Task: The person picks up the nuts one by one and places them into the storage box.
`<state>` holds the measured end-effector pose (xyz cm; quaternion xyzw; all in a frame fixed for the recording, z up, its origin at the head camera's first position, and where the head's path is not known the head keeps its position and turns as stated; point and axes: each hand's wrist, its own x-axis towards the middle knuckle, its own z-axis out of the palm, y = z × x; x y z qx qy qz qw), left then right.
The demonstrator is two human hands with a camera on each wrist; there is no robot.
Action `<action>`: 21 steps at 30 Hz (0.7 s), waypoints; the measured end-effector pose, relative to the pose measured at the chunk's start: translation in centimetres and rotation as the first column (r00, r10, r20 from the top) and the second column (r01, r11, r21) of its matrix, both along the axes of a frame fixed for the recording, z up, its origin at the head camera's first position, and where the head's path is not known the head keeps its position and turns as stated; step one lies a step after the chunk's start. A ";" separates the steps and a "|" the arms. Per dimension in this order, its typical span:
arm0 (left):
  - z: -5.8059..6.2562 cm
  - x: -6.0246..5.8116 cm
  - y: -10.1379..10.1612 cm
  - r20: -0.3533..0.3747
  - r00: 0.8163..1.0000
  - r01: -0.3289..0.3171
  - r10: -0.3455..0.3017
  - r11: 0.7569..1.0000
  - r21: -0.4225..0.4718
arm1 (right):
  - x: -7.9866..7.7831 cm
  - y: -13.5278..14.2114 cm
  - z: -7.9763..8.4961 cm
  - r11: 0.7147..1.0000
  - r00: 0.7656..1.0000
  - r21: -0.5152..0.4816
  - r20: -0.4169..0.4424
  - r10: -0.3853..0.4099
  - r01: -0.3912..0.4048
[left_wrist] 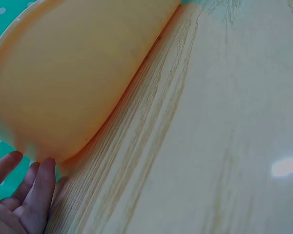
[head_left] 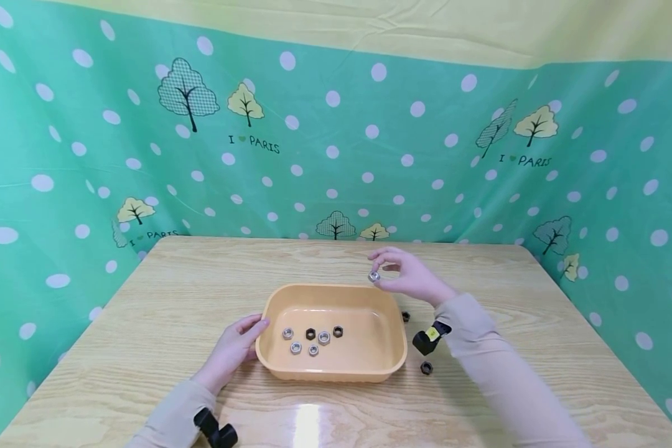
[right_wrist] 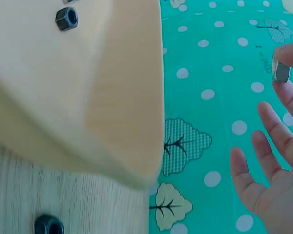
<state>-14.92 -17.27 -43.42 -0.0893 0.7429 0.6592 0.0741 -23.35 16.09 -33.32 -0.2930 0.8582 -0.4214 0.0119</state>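
Note:
My right hand [head_left: 406, 274] pinches a silver hex nut [head_left: 374, 276] between thumb and fingertip, raised just beyond the far right rim of a light-orange plastic tub [head_left: 336, 376]. In the right wrist view the same nut [right_wrist: 281, 70] shows edge-on, with the other fingers spread below it. My left hand [head_left: 232, 348] holds the tub's left end, thumb at the rim and fingers against the outer wall. Several loose nuts lie on the tub floor, left of its middle: silver ones such as this nut [head_left: 324, 338] and dark ones such as this nut [head_left: 310, 334].
Two dark nuts lie on the wood-grain table [head_left: 145, 323] right of the tub: one nut [head_left: 406, 317] close by its wall, the other nut [head_left: 427, 368] nearer the front. A green dotted cloth [head_left: 336, 143] hangs behind the table and along both sides.

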 end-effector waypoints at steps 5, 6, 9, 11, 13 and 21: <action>0.1 0.0 0.0 0.004 1.000 0.000 0.000 1.000 -0.007 | -0.4 -1.0 -0.4 0.999 0.999 -0.023 0.013 0.035 -0.035; 0.1 -0.1 0.0 0.005 1.000 0.000 0.000 1.000 -0.007 | -0.4 -1.2 -0.4 0.999 0.999 -0.029 0.019 0.039 -0.038; 0.0 -0.1 0.0 0.005 1.000 0.004 -0.004 1.000 -0.007 | -0.4 -1.8 -0.4 0.998 0.998 -0.034 0.030 0.049 -0.048; 0.0 -0.1 -0.1 0.005 1.000 0.004 -0.004 1.000 -0.005 | -0.3 -2.3 -0.4 0.998 0.998 -0.041 0.039 0.056 -0.054; -0.1 -0.1 -0.1 0.006 1.000 0.004 -0.004 1.000 0.001 | -0.3 -2.6 -0.4 0.998 0.997 -0.037 0.039 0.061 -0.059; -0.1 -0.2 -0.2 0.012 1.000 0.005 -0.005 1.000 0.007 | -0.3 -3.7 -0.9 0.994 0.994 -0.058 0.061 0.094 -0.091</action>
